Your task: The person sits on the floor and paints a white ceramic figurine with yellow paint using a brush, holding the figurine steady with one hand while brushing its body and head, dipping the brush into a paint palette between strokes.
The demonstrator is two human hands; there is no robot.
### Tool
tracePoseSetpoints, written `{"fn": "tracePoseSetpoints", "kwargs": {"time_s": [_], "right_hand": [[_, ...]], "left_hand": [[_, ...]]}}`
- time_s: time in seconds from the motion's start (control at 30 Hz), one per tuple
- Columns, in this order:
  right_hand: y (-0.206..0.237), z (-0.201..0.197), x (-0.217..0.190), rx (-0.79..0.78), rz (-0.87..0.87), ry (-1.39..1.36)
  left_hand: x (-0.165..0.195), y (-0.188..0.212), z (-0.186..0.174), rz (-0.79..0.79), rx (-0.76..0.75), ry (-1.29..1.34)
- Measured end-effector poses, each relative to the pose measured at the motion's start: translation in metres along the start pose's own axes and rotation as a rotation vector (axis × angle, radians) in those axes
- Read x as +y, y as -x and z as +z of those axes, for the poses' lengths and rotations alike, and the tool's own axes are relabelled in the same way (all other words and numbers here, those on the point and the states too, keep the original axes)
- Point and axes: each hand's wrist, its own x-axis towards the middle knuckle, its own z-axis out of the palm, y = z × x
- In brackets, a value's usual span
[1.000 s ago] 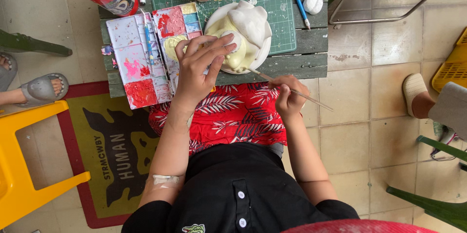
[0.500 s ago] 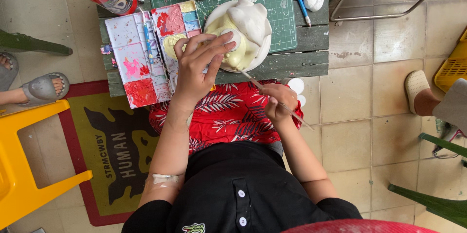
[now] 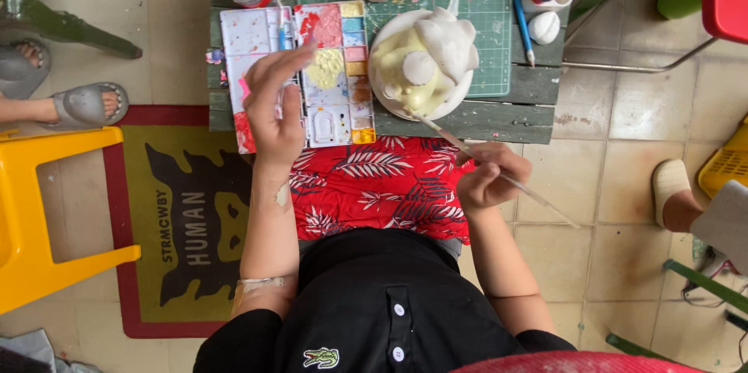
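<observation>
head view: paintbrush (image 3: pixel 499 176) diagonal, tip up-left

Black polo shirt (image 3: pixel 374 311), white buttons, small green emblem at chest. Red shorts (image 3: pixel 382 186), white-and-dark leaf print. Bare forearms; clear tape band (image 3: pixel 261 286) near left elbow.

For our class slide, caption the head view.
Right hand brushes cream plaster figurine; left hand rests on paint palette.

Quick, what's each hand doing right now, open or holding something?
Left hand: open, fingers spread, resting on the paint palette.
Right hand: closed on a thin paintbrush, tip at the white figurine.
</observation>
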Motion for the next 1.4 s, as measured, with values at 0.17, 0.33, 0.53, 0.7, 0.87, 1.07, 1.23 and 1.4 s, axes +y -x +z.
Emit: {"fn": "tracePoseSetpoints", "kwargs": {"time_s": [0.17,0.33,0.53,0.7,0.87,1.07,1.23,1.4], "right_hand": [[-0.001,0.077,-0.016,-0.511,-0.014,0.457],[-0.012,0.124,-0.022,-0.631,0.107,0.555],[-0.024,0.128,-0.024,-0.650,0.120,0.570],[-0.028,0.131,-0.026,-0.630,0.066,0.536],[-0.020,0.099,-0.032,-0.614,0.141,0.369],[0.009,0.022,-0.027,-0.267,0.590,-0.170],[0.018,-0.034,-0.015,0.101,0.614,-0.280],[0.012,-0.047,-0.004,0.130,0.558,-0.149]], "left_hand": [[-0.013,0.021,-0.034,-0.118,0.201,0.043],[-0.020,0.034,-0.048,-0.114,0.191,-0.132],[-0.027,0.038,-0.059,-0.143,0.222,-0.179],[-0.025,0.038,-0.051,-0.122,0.167,-0.205],[-0.021,0.031,-0.040,-0.113,0.124,-0.168],[-0.009,0.024,-0.014,-0.094,0.018,-0.145],[0.005,0.015,0.022,-0.018,-0.051,-0.099],[0.020,0.009,0.057,0.100,-0.204,-0.199]]}}
